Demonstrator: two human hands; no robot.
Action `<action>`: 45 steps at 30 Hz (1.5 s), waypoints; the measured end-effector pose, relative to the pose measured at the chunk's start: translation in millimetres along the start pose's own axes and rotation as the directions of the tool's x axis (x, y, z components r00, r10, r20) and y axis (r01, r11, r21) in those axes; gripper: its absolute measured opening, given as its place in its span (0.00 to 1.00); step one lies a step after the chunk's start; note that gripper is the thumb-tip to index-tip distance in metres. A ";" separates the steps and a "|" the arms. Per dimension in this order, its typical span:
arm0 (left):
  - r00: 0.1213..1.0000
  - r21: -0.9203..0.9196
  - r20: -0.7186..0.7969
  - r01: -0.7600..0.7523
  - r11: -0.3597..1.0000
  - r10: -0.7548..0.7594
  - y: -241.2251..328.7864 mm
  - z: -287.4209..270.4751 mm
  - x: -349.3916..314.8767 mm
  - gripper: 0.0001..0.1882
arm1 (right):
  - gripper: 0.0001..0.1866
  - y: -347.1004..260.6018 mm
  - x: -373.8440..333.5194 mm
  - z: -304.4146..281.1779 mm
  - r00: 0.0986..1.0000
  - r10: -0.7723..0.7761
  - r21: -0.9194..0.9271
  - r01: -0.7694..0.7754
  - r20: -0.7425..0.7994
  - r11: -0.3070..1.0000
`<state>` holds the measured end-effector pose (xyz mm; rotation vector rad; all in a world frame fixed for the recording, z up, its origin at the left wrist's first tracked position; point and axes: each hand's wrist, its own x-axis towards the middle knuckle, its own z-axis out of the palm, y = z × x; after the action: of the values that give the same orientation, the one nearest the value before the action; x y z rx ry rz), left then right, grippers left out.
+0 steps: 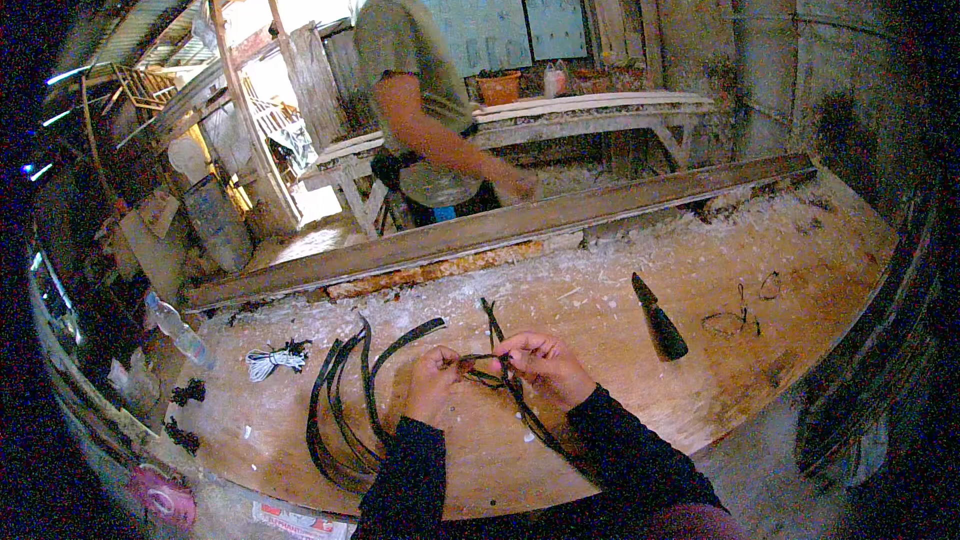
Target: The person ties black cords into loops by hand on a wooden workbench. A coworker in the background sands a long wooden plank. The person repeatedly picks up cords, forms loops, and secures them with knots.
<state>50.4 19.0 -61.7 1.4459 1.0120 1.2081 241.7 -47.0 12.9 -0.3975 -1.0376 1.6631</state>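
Over the middle of the wooden table [640,420], my left hand [432,380] and my right hand [545,368] come close together. Both pinch a dark, thin strip [480,358] that forms a small loop between them. Under my right hand, a longer dark strap [533,420] runs from the far side toward my right sleeve; it seems to cross the loop, though the fingers hide where they meet. Left of my left hand lie several curved black straps [335,410] on the tabletop. Their near ends reach my left sleeve.
A dark, pointed blade-like tool [660,320] lies at right, near thin wire loops [735,320]. White cord [275,362] and a clear plastic bottle [178,328] are at left. A long wooden beam [560,222] edges the far side. Beyond it another person [420,90] stands beside a bench [600,112].
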 end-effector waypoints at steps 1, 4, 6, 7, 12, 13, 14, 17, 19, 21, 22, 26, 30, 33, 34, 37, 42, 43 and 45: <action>0.999 -0.016 -0.043 -0.004 1.000 0.003 -3.8 0.1 2.0 0.02 | 0.12 0.5 -2.0 1.7 1.000 0.030 -0.021 -0.030 -0.001 0.999; 0.991 -0.079 -0.131 -0.033 0.996 0.023 -9.7 1.8 4.6 0.02 | 0.11 1.9 -4.2 5.6 0.995 0.090 -0.115 -0.084 0.048 0.990; 0.990 -0.140 -0.136 -0.067 0.988 0.048 -7.8 1.4 3.5 0.03 | 0.11 4.6 -4.8 7.6 0.992 0.102 -0.122 -0.093 0.078 0.988; 0.988 -0.070 -0.142 -0.076 0.995 0.066 -6.0 0.8 2.7 0.03 | 0.10 6.5 -5.8 8.2 0.991 0.102 -0.093 -0.094 0.083 0.991; 0.990 -0.051 -0.139 -0.036 0.998 0.029 -0.3 1.5 0.8 0.03 | 0.10 12.3 -3.4 7.4 0.985 0.074 -0.114 -0.056 0.159 0.992; 0.992 -0.028 -0.124 -0.031 0.999 0.028 -0.9 2.3 1.3 0.03 | 0.10 12.0 -3.8 7.0 0.987 0.078 -0.115 -0.062 0.139 0.991; 0.994 -0.005 -0.110 -0.027 1.000 0.026 -1.8 3.6 2.7 0.03 | 0.09 11.5 -4.3 6.7 0.988 0.099 -0.121 -0.085 0.118 0.989; 0.992 -0.119 -0.123 -0.048 0.992 0.034 -6.3 6.4 0.3 0.03 | 0.09 6.8 -0.6 3.7 0.984 0.140 -0.196 -0.117 0.106 0.974; 0.987 -0.108 -0.156 -0.055 0.993 0.038 -7.5 6.4 -0.2 0.03 | 0.10 2.2 -0.3 -2.4 0.985 0.163 -0.301 -0.140 0.055 0.943; 0.979 0.049 -0.197 -0.036 0.998 0.045 -5.6 4.1 2.3 0.05 | 0.10 0.0 2.0 -10.1 0.993 0.117 -0.408 -0.102 0.014 0.907; 0.982 0.073 -0.187 -0.019 0.997 0.032 -4.0 3.1 1.5 0.07 | 0.10 0.1 4.7 -13.9 0.998 0.056 -0.450 -0.044 0.015 0.892; 0.997 0.091 -0.078 0.030 0.995 -0.023 6.3 3.8 -2.0 0.11 | 0.13 9.2 15.3 -20.8 0.995 -0.050 -0.467 0.006 -0.082 0.884; 0.995 0.346 0.080 -0.086 0.934 0.061 22.0 11.3 -12.4 0.12 | 0.18 17.3 15.2 -16.3 0.925 -0.304 -0.633 0.097 -0.226 0.768; 0.959 0.372 0.282 -0.109 0.922 0.000 35.7 16.7 -22.7 0.11 | 0.21 14.0 15.9 -19.9 0.852 -0.456 -0.920 -0.070 -0.256 0.386; 0.927 0.252 0.372 -0.057 0.966 -0.043 38.6 20.6 -26.3 0.11 | 0.21 11.3 17.4 -24.1 0.831 -0.496 -0.943 -0.096 -0.252 0.319; 0.845 0.008 0.529 0.079 0.997 -0.071 42.3 31.2 -30.0 0.11 | 0.17 5.6 22.5 -38.7 0.777 -0.598 -0.978 -0.117 -0.198 0.171; 0.927 0.073 0.376 -0.041 0.996 0.010 33.3 26.4 -24.3 0.08 | 0.07 12.5 23.5 -48.3 0.721 -0.692 -0.997 0.010 -0.042 0.072; 0.963 0.116 0.267 -0.071 0.991 0.037 30.7 22.5 -21.6 0.07 | 0.05 13.3 23.6 -49.5 0.721 -0.690 -0.993 0.022 -0.063 0.114; 0.994 0.212 0.038 -0.110 0.971 0.105 26.0 14.0 -17.2 0.06 | 0.03 14.1 24.1 -51.6 0.769 -0.629 -0.969 0.051 -0.116 0.241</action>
<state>61.8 -4.9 -40.0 1.6989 1.0830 1.1816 260.9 -3.6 -21.6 -1.1959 -1.4694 0.2506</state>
